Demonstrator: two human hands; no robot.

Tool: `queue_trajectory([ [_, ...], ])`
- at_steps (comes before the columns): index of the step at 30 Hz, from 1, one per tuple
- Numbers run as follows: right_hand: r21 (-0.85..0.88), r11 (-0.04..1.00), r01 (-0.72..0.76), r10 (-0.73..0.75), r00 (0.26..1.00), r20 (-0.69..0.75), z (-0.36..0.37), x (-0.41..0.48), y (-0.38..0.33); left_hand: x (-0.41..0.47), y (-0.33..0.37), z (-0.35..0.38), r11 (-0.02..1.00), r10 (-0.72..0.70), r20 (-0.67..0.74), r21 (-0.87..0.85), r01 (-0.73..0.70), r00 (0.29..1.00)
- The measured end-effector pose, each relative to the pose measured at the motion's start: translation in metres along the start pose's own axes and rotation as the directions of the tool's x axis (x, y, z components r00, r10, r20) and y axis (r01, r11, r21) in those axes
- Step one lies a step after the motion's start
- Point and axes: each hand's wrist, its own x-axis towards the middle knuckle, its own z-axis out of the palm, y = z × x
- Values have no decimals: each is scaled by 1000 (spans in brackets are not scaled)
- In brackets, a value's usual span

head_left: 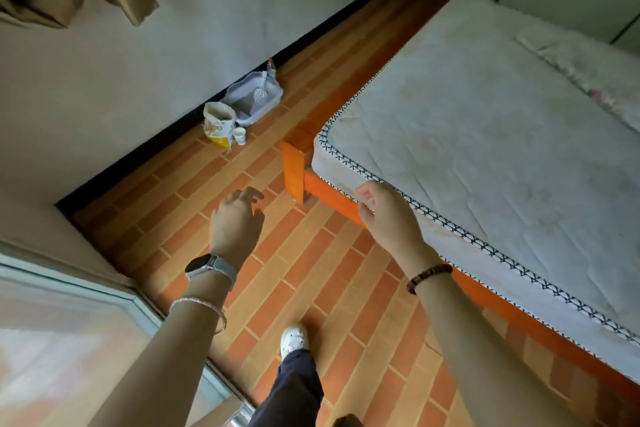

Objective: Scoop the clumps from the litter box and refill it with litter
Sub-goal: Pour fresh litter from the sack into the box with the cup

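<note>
A white litter box (268,103) stands on the floor against the far wall, with a pale slotted scoop (259,92) leaning inside it. Beside it sits an open yellow-and-white litter bag (218,125) and a small white cup (239,135). A bottle with a red cap (270,66) stands behind the box. My left hand (237,218), with a watch on the wrist, reaches forward with fingers apart and holds nothing. My right hand (386,210) is also stretched out, open and empty, beside the mattress edge. Both hands are far short of the litter box.
A bed with a bare white mattress (485,135) on an orange wooden frame (293,166) fills the right side. The floor is orange brick-pattern tile (311,270). My leg and white shoe (294,340) step forward. A door frame (104,295) is at lower left.
</note>
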Motion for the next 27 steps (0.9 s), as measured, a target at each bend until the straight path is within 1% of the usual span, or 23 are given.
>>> queue_trajectory([
  [8, 25, 996, 80, -80, 997, -4, 15, 141, -50, 113, -26, -43, 997, -51, -76, 52, 55, 996],
  [12, 55, 989, 135, -136, 991, 13, 28, 203, -62, 160, -38, -52, 995, -95, -102, 25, 98, 990],
  [16, 60, 983, 175, -176, 984, 23, 42, 266, -71, 206, -50, -52, 986, -164, -98, 1, 165, 981],
  [23, 48, 968, 245, -248, 965, 89, 52, 391, -88, 310, -62, -52, 976, -216, -135, -50, 211, 967],
  [27, 25, 961, 276, -277, 952, 134, 52, 464, -98, 369, -67, -55, 966, -259, -151, -50, 254, 954],
])
